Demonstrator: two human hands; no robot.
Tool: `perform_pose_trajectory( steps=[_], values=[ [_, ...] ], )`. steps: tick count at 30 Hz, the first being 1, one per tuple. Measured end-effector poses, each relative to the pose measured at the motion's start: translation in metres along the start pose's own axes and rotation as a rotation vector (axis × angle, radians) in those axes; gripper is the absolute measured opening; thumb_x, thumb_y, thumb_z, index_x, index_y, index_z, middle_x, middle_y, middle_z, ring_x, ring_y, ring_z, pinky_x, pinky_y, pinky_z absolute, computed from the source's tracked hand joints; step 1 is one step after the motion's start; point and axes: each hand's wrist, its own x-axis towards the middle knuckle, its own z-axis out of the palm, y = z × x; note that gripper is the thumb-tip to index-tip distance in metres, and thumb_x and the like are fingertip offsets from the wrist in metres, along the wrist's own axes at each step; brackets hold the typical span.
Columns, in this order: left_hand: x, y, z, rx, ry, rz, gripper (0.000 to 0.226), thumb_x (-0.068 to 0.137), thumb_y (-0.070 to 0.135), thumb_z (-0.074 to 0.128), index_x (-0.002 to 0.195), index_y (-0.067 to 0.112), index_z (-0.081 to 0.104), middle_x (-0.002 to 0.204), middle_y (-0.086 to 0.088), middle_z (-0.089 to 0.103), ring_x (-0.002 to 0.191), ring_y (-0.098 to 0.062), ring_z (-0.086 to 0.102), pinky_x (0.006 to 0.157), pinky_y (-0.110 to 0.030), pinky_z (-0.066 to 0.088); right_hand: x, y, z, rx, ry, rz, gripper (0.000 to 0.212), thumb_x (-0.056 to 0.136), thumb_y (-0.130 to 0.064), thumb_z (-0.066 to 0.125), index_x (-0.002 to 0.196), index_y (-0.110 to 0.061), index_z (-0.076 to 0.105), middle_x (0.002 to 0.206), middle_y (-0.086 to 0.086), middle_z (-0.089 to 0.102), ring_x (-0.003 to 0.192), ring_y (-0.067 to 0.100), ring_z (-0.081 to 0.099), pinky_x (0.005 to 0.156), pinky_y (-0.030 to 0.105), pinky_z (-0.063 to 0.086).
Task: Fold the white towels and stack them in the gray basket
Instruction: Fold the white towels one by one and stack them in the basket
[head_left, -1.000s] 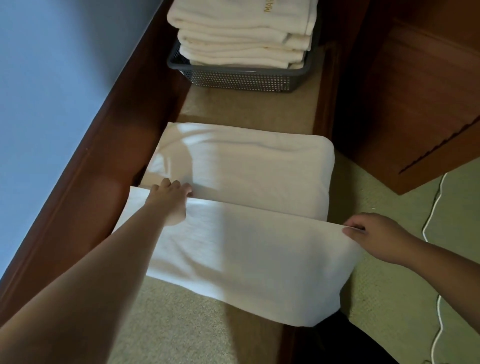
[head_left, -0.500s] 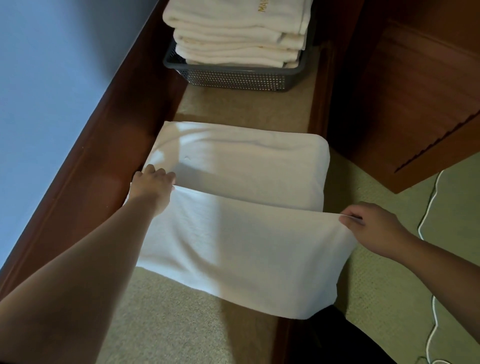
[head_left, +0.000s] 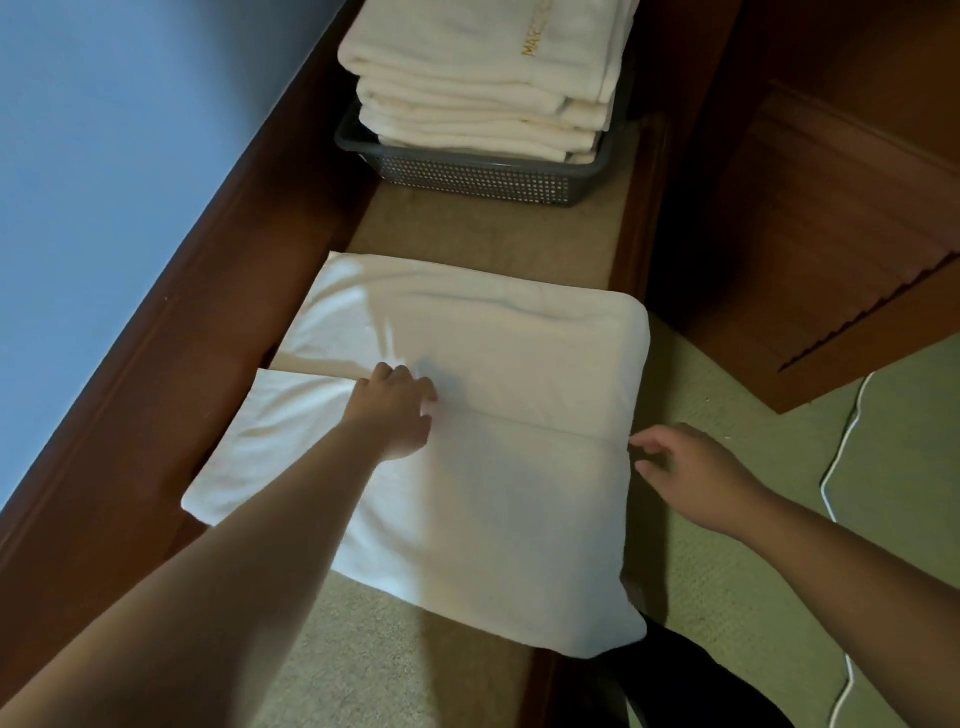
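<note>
From my feed, the biggest thing is the white towel (head_left: 498, 415), spread on the carpeted counter (head_left: 467, 244) under and between my two hands, its near half laid over so an edge runs across the middle. My own left forearm covers part of that near half, and the towel's right side hangs past the counter edge, so I cannot see what lies beneath it. Beyond the hands sits the gray basket (head_left: 478, 179), loaded with a stack of folded towels (head_left: 483, 88) whose top is cut off by the frame; gold lettering on it is only partly readable. My left hand (head_left: 392, 415) rests flat on the towel's fold line, fingers stretched forward. My right hand (head_left: 685, 473) hovers just beside the towel's right edge, fingers relaxed and spread, gripping nothing. A white cable (head_left: 847, 436) trails on the floor right of it.
</note>
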Motion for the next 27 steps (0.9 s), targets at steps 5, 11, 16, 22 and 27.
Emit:
perform_pose_trajectory(
  steps=[5, 11, 16, 22, 27],
  values=[
    [0.041, 0.037, -0.022, -0.051, 0.036, 0.032, 0.046, 0.099, 0.045, 0.056, 0.143, 0.036, 0.049, 0.141, -0.001, 0.052, 0.132, -0.027, 0.042, 0.104, -0.044, 0.040, 0.038, -0.037, -0.023, 0.052, 0.044, -0.058, 0.049, 0.102, -0.029, 0.062, 0.148, -0.029, 0.047, 0.146, -0.004, 0.046, 0.130, 0.019, 0.052, 0.102, 0.038, 0.052],
    [0.123, 0.066, -0.064, 0.017, 0.105, 0.053, 0.057, 0.103, 0.042, 0.054, 0.156, 0.036, 0.034, 0.157, 0.002, 0.043, 0.144, -0.027, 0.035, 0.108, -0.045, 0.040, 0.118, -0.058, -0.065, -0.060, 0.175, -0.038, 0.062, 0.104, -0.026, 0.058, 0.159, -0.023, 0.031, 0.158, 0.002, 0.035, 0.140, 0.027, 0.047, 0.106, 0.044, 0.052],
    [0.182, 0.079, -0.083, 0.124, 0.014, 0.046, 0.061, 0.100, 0.032, 0.060, 0.155, 0.030, 0.034, 0.158, -0.003, 0.039, 0.146, -0.029, 0.031, 0.109, -0.046, 0.038, 0.171, -0.047, -0.083, -0.118, 0.094, 0.060, 0.069, 0.099, -0.032, 0.065, 0.158, -0.021, 0.030, 0.153, 0.009, 0.037, 0.134, 0.031, 0.049, 0.103, 0.049, 0.052],
    [0.210, 0.075, -0.101, 0.142, -0.085, 0.089, 0.060, 0.090, 0.043, 0.072, 0.143, 0.029, 0.046, 0.146, -0.006, 0.048, 0.137, -0.030, 0.038, 0.104, -0.048, 0.039, 0.200, -0.037, -0.096, -0.155, -0.058, 0.069, 0.059, 0.084, -0.045, 0.079, 0.127, -0.030, 0.042, 0.123, 0.003, 0.035, 0.121, 0.028, 0.045, 0.091, 0.040, 0.049],
    [0.205, 0.063, -0.115, 0.253, -0.275, 0.098, 0.052, 0.091, 0.062, 0.062, 0.134, 0.034, 0.061, 0.145, -0.004, 0.052, 0.147, -0.031, 0.024, 0.115, -0.050, 0.027, 0.201, -0.053, -0.109, -0.390, -0.072, -0.100, 0.030, 0.083, -0.042, 0.073, 0.096, -0.033, 0.047, 0.102, -0.006, 0.036, 0.106, 0.020, 0.040, 0.089, 0.039, 0.041]
  ],
)
